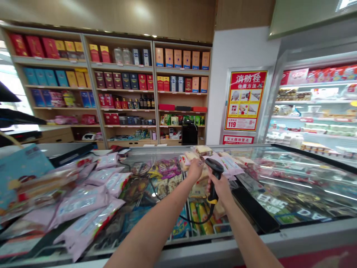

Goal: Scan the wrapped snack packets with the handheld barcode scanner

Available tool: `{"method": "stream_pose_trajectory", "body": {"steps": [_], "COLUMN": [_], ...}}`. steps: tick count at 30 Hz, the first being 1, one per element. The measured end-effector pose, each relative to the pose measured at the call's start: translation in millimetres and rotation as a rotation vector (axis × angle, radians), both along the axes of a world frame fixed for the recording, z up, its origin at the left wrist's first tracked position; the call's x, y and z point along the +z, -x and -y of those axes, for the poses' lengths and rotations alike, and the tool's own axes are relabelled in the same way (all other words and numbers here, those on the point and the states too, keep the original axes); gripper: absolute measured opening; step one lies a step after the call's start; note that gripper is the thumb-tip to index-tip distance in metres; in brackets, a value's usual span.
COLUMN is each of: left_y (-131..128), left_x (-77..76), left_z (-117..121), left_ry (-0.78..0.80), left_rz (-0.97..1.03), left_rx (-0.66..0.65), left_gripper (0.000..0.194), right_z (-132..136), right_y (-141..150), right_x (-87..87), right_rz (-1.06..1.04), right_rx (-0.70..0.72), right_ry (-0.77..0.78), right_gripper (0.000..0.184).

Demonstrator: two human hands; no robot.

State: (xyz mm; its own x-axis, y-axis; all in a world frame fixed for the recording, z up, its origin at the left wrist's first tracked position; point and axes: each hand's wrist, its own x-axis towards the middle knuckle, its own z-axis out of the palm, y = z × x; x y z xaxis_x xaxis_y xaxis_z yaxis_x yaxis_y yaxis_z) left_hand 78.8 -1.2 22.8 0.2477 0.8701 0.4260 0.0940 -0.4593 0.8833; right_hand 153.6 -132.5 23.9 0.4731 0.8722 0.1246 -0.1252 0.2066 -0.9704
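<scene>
My right hand [220, 186] is closed round the handle of a black barcode scanner [214, 170], whose head points away over the glass lid of a chest freezer [292, 175]. A black cable hangs from the scanner's base. My left hand [194, 168] reaches a little further out and is closed on a wrapped, pale sandwich-like packet [191, 156] in a small pile of such packets [203, 150] lying on the glass. The scanner's head sits just right of that hand.
Several pink-white plastic packs [83, 201] lie heaped on the freezer's left part. A blue box [19, 167] stands at far left. Wooden shelves of boxed goods [125, 80] fill the back wall. An open chilled display [315, 111] stands at right beside a red fire-hydrant poster [245, 99].
</scene>
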Motion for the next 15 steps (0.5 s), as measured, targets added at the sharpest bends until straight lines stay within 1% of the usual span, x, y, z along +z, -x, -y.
{"method": "stream_pose_trajectory", "body": {"steps": [2, 4, 6, 8, 11, 13, 14, 15], "left_y": [32, 74, 127, 186, 277, 331, 355, 377], "left_x": [1.1, 2.1, 2.6, 3.1, 6.1, 11.2, 14.6, 18.3], "left_z": [-4, -8, -9, -4, 12, 24, 29, 34], "left_ry": [-0.049, -0.071, -0.042, 0.018, 0.076, 0.061, 0.055, 0.066], "left_rz": [-0.048, -0.085, -0.151, -0.244, -0.383, -0.488, -0.561, -0.651], "left_rx": [0.047, 0.126, 0.25, 0.358, 0.479, 0.578, 0.602, 0.597], "left_gripper": [0.011, 0.01, 0.012, 0.019, 0.029, 0.031, 0.033, 0.037], "right_z": [-2, -5, -10, -15, -22, -27, -29, -31], "right_y": [11, 24, 38, 54, 79, 95, 102, 108], "right_x": [-1.0, -2.3, -3.7, -4.6, -3.5, -0.6, 1.4, 3.5], "right_rz": [-0.017, -0.032, -0.031, -0.032, -0.043, -0.04, -0.033, -0.024], "right_rx": [0.026, 0.062, 0.116, 0.167, 0.226, 0.275, 0.296, 0.315], "right_ry": [0.0, 0.004, 0.022, 0.042, 0.05, 0.056, 0.063, 0.071], "right_gripper": [0.036, 0.038, 0.04, 0.042, 0.044, 0.044, 0.044, 0.043]}}
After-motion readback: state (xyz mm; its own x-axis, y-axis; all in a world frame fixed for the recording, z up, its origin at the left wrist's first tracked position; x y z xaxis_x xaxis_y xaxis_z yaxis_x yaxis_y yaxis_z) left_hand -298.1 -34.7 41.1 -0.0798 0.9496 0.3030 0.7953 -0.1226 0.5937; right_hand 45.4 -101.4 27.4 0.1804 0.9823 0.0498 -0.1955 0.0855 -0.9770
